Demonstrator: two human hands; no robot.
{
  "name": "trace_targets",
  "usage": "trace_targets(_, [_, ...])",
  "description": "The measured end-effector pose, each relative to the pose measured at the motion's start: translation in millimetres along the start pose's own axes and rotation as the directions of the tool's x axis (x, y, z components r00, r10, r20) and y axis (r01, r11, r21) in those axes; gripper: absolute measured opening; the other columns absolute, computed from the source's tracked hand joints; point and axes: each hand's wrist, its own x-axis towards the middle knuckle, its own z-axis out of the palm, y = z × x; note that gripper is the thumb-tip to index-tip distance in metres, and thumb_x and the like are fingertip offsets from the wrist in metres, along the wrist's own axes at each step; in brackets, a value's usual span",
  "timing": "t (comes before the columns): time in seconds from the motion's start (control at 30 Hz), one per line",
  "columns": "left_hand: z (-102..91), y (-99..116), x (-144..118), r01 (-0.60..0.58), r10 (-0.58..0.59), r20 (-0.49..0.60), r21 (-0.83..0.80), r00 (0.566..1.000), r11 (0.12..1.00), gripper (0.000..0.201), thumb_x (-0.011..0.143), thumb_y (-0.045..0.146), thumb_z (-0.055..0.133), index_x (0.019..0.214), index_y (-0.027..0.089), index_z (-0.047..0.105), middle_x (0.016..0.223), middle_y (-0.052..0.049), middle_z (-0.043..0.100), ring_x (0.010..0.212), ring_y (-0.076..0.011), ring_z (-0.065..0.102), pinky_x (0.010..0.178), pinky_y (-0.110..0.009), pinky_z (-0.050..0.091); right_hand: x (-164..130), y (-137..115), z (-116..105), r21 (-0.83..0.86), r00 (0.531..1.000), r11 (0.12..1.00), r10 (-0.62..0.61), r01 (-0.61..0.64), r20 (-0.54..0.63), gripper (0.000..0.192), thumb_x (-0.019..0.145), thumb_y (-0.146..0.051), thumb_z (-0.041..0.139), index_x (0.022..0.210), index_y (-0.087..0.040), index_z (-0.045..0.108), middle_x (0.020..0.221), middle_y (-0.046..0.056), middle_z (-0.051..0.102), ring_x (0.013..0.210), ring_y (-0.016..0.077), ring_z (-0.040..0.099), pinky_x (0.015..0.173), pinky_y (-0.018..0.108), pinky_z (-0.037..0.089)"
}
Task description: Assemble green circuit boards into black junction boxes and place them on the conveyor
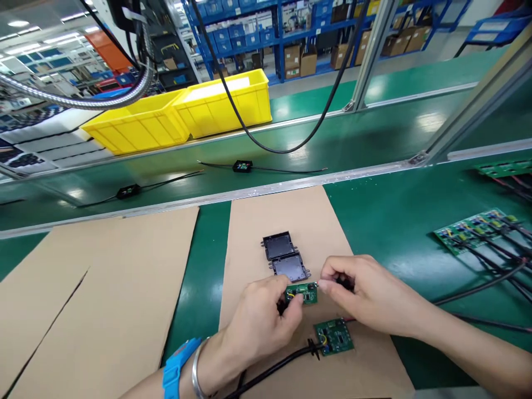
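Apparently the board (311, 293) is pinched in the left hand (264, 310), above the cardboard (286, 216), its left end hidden by fingers. The right hand (366, 288) pinches at its other end, around something dark I can't make out. Nearer, a second board (334, 336) trails a cable (282, 363) out of sight. Rightward on the counter (374, 210), more cables (490, 263) are cut off.

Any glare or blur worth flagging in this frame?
Head view: bright glare patches on the green surface; head view: ceiling light glows white; head view: blue shelving looks soft, while the circuit board in the left hand reads fairly clearly.
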Motion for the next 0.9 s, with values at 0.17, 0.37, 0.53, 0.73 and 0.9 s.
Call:
trace_targets(0.17, [0.5, -5.8, 8.6, 0.095, -0.094, 0.007, -0.073, 0.996, 0.993, 0.006, 0.077, 0.015, 0.049, 0.072, 0.019, 0.051, 0.065, 0.0, 0.059, 0.057, -0.0136, 0.051, 0.054, -0.025, 0.034, 7.5, -32.2, 28.8, -0.588, 0.918, 0.778, -0.37, 0.222, -0.142, 0.023, 0.077, -0.005, 0.049, 0.095, -0.015, 0.059, 0.076, 0.006, 0.059, 0.066, 0.0188, 0.054, 0.053, 0.03, 0.031])
trace_targets(0.37, [-20.4, -28.4, 6.8, 0.215, -0.179, 0.151, -0.273, 0.972, 0.938, 0.018, 0.088, 0.036, 0.052, 0.093, 0.019, 0.056, 0.072, 0.001, 0.061, 0.057, -0.0136, 0.057, 0.052, -0.024, 0.041, 42.2, -20.5, 6.5, -0.562, 0.872, 0.683, -0.461, 0.467, 0.164, 0.014, 0.085, -0.016, 0.055, 0.094, -0.024, 0.062, 0.082, 0.003, 0.058, 0.064, 0.0159, 0.049, 0.049, 0.028, 0.018])
trace_targets(0.53, [-21.3, -42.6, 4.3, 0.055, -0.054, -0.031, 0.031, 0.998, 0.998, 0.046, 0.079, 0.033, 0.071, 0.119, 0.02, 0.054, 0.111, -0.009, 0.062, 0.099, -0.026, 0.062, 0.083, -0.04, 0.051, 74.4, 7.1, -6.5, -0.406, 0.862, 0.764, -0.405, 0.502, 0.304, 0.016, 0.09, -0.026, 0.058, 0.104, -0.027, 0.066, 0.088, 0.001, 0.06, 0.071, 0.0138, 0.054, 0.054, 0.026, 0.026])
trace_targets(0.73, [-7.7, -54.7, 7.4, 0.007, 0.001, -0.046, 0.162, 0.999, 0.987, 0.032, 0.084, 0.028, 0.066, 0.114, 0.022, 0.056, 0.11, -0.006, 0.061, 0.092, -0.0242, 0.065, 0.075, -0.04, 0.057, 87.6, 7.2, -2.9, -0.415, 0.854, 0.754, -0.381, 0.509, 0.355, 0.015, 0.089, -0.024, 0.06, 0.101, -0.027, 0.067, 0.085, 0.001, 0.058, 0.067, 0.0139, 0.053, 0.052, 0.027, 0.022])
trace_targets(0.9, [-4.6, -57.8, 7.6, -0.027, 0.035, -0.042, 0.169, 0.999, 0.985, 0.03, 0.084, 0.024, 0.064, 0.113, 0.023, 0.053, 0.108, -0.003, 0.064, 0.091, -0.0228, 0.067, 0.069, -0.036, 0.057, 87.2, 2.7, 3.2, -0.486, 0.871, 0.733, -0.316, 0.476, 0.376, 0.008, 0.087, -0.026, 0.062, 0.095, -0.025, 0.064, 0.082, 0.002, 0.058, 0.063, 0.0142, 0.049, 0.051, 0.027, 0.015])
